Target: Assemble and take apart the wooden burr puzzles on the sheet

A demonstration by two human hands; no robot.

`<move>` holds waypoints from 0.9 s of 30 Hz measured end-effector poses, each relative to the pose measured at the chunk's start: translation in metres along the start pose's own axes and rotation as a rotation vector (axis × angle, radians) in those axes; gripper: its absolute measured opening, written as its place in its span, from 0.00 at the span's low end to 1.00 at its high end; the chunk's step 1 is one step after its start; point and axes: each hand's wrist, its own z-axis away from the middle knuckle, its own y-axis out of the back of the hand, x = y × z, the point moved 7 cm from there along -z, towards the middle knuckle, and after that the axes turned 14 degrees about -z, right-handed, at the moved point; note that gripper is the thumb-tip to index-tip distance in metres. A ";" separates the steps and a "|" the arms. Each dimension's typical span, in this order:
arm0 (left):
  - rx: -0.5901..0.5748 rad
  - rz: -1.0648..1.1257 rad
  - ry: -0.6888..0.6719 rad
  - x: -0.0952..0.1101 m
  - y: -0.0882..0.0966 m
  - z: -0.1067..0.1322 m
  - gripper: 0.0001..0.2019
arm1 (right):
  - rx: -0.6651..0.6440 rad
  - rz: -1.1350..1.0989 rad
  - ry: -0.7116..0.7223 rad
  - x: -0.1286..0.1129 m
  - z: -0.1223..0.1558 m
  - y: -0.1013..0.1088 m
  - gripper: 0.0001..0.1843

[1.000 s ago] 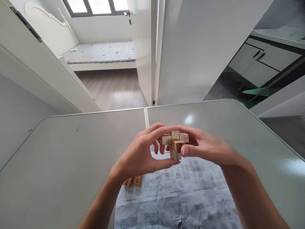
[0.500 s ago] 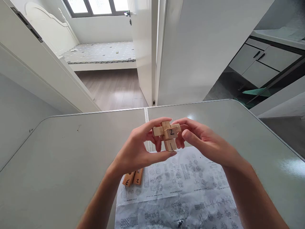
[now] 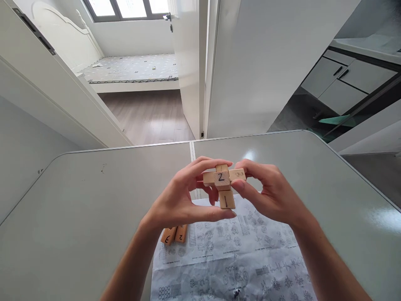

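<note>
A wooden burr puzzle (image 3: 222, 179) of crossed, interlocking blocks is held up above the table. Handwritten numbers 1, 2 and 3 mark its end faces, with the 2 facing me. My left hand (image 3: 188, 194) grips it from top to bottom, thumb under the lower block and fingers over the upper one. My right hand (image 3: 269, 190) pinches the right-hand block, the one marked 3, between thumb and forefinger. Below my left wrist, two darker wooden blocks (image 3: 174, 235) marked 3 and 2 lie side by side, partly covered by the hand.
A creased instruction sheet (image 3: 232, 259) with printed diagrams lies under my hands. The grey table (image 3: 94, 209) has a rounded far edge and a seam down its middle. Beyond it are an open door (image 3: 188, 62), a bed (image 3: 134, 69) and cabinets (image 3: 347, 79).
The puzzle has turned so the face marked 2 points straight at me, and it sits slightly lower. My right thumb and forefinger have closed on the block marked 3.
</note>
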 end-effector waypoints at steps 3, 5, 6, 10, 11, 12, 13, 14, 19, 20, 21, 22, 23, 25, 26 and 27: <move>0.008 -0.036 -0.056 0.003 0.000 -0.001 0.33 | -0.014 -0.018 0.012 -0.002 0.001 -0.002 0.28; 0.019 -0.067 -0.082 0.004 0.000 -0.002 0.32 | -0.016 -0.019 0.010 -0.002 0.002 -0.003 0.29; 0.025 -0.082 -0.095 0.004 0.000 -0.002 0.32 | -0.014 -0.016 0.006 -0.002 0.002 -0.003 0.29; 0.062 -0.161 -0.135 0.004 0.002 -0.001 0.33 | -0.008 -0.023 -0.008 -0.001 0.001 -0.005 0.30; 0.072 -0.180 -0.142 0.005 0.002 -0.001 0.33 | -0.006 -0.033 -0.012 -0.001 0.000 -0.005 0.30; 0.083 -0.196 -0.149 0.005 0.002 -0.001 0.33 | -0.006 -0.044 -0.018 -0.001 0.000 -0.006 0.30; 0.096 -0.210 -0.157 0.007 0.002 -0.001 0.33 | -0.006 -0.059 -0.026 -0.001 0.000 -0.006 0.30; 0.112 -0.223 -0.168 0.008 0.003 -0.001 0.32 | -0.007 -0.080 -0.033 -0.001 -0.001 -0.007 0.31; 0.221 -0.348 -0.241 0.016 0.005 0.001 0.33 | -0.018 -0.271 -0.104 0.001 -0.002 -0.014 0.31; 0.241 -0.379 -0.257 0.018 0.005 0.001 0.33 | -0.021 -0.312 -0.139 0.002 -0.002 -0.015 0.31; 0.261 -0.413 -0.271 0.019 0.005 0.002 0.34 | -0.023 -0.350 -0.177 0.004 -0.002 -0.016 0.31; 0.280 -0.451 -0.285 0.020 0.005 0.004 0.34 | -0.028 -0.384 -0.215 0.005 -0.002 -0.017 0.31; 0.300 -0.496 -0.298 0.022 0.004 0.005 0.35 | -0.031 -0.413 -0.251 0.007 -0.001 -0.018 0.31; 0.343 -0.595 -0.322 0.025 0.003 0.008 0.35 | -0.036 -0.459 -0.315 0.009 0.001 -0.019 0.31; 0.364 -0.644 -0.335 0.027 0.003 0.009 0.34 | -0.039 -0.479 -0.344 0.009 0.001 -0.019 0.30; 0.386 -0.687 -0.348 0.029 0.002 0.011 0.32 | -0.047 -0.498 -0.368 0.010 0.002 -0.019 0.30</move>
